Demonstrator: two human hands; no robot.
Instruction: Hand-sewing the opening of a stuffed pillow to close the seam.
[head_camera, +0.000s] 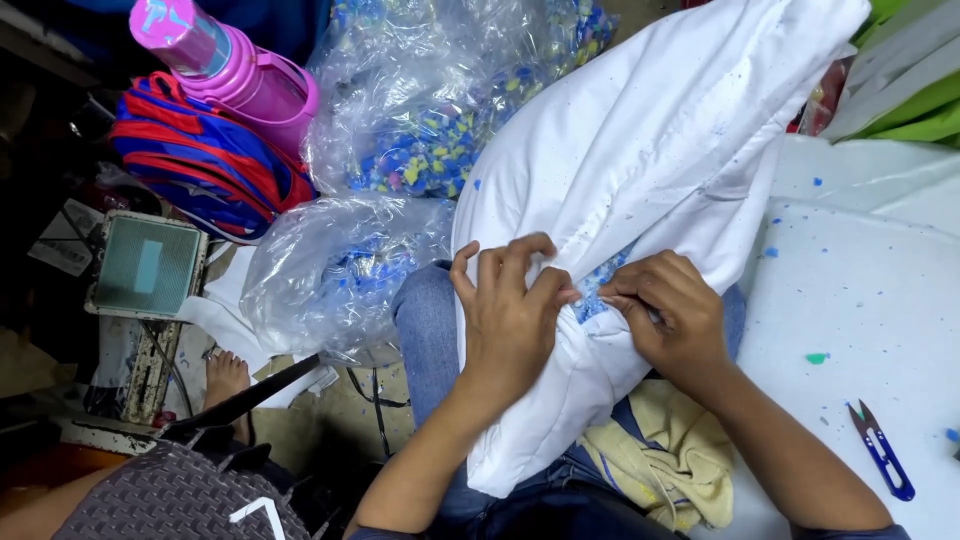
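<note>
A large white stuffed cushion cover (640, 150) lies across my lap, filled with small blue and yellow foam bits that show through an open seam gap (598, 283). My left hand (510, 315) pinches the white fabric on the left edge of the gap. On the right edge, my right hand (670, 310) pinches the fabric with fingers closed tight; whether it also holds a needle I cannot tell. Both hands almost touch at the gap.
Clear plastic bags of blue and yellow foam scraps (440, 110) sit to the left. A pink bottle (235, 65) lies on a red-blue bag (200, 160). Blue thread snips (880, 450) rest on the white table (860, 300) at right. A yellowish cloth (660, 455) lies under the cushion.
</note>
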